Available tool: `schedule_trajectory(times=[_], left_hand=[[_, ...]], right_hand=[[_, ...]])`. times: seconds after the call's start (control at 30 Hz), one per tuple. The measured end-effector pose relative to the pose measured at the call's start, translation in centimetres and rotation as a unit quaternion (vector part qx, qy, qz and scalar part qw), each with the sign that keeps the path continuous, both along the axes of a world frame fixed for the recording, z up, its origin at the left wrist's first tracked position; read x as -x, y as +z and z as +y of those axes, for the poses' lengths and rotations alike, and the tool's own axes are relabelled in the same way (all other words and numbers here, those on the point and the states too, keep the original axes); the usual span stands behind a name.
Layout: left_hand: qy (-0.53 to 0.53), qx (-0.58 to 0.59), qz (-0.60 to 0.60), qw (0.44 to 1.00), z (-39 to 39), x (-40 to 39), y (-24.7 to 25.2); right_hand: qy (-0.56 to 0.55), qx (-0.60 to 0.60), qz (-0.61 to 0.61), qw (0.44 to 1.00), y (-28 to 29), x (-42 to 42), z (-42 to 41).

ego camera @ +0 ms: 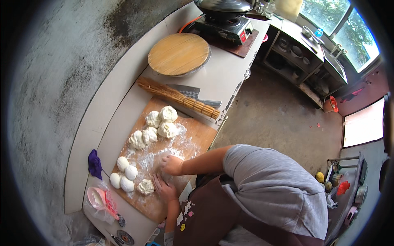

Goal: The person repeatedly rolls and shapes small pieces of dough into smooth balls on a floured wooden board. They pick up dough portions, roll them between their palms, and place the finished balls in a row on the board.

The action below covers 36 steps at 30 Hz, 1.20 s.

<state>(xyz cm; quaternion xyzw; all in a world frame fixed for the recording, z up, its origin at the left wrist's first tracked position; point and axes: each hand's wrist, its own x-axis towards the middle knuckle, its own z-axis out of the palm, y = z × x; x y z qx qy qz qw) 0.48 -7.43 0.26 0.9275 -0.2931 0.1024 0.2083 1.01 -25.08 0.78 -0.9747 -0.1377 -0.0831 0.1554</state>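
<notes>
My right hand (172, 165) is curled down over the floured wooden board (194, 132), its palm side hidden. Just below it in the picture, my left hand (166, 189) lies with fingers stretched out on the board. Whether dough sits under or between the hands is unclear. Beside the left fingertips rests a rough dough lump (146, 187). Several smooth round dough balls (127, 184) cluster towards the wall side. Farther up the board stand several rough dough lumps (150, 134), and loose flour (147, 160) is smeared around them.
Beyond the board lie a bundled straw brush (184, 100) and a cleaver (187, 91). A round wooden lid (179, 54) covers a vessel near the gas stove (227, 29) with its wok (223, 7). A flour bag (100, 201), purple cloth (95, 164) and scissors (117, 240) lie nearby.
</notes>
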Motion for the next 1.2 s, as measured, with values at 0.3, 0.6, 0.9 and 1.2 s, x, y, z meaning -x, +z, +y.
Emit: schedule_trajectory(times=[0.3,0.6,0.9,1.2], left_hand=[[0.006,-0.053,0.059,0.997,-0.1,0.4,2.1],[-0.001,-0.026,0.02,0.999,-0.4,0.2,1.9],[-0.019,0.015,-0.035,0.999,-0.4,-0.1,1.3],[-0.006,-0.024,0.04,0.999,0.0,0.3,1.5]], right_hand=[[-0.131,-0.097,0.16,0.974,0.6,-6.6,0.1],[-0.129,-0.11,0.148,0.974,6.9,-2.4,-2.4],[0.156,0.023,-0.103,0.982,-0.1,1.5,-1.6],[-0.008,-0.085,0.132,0.988,-0.7,-5.5,-1.4]])
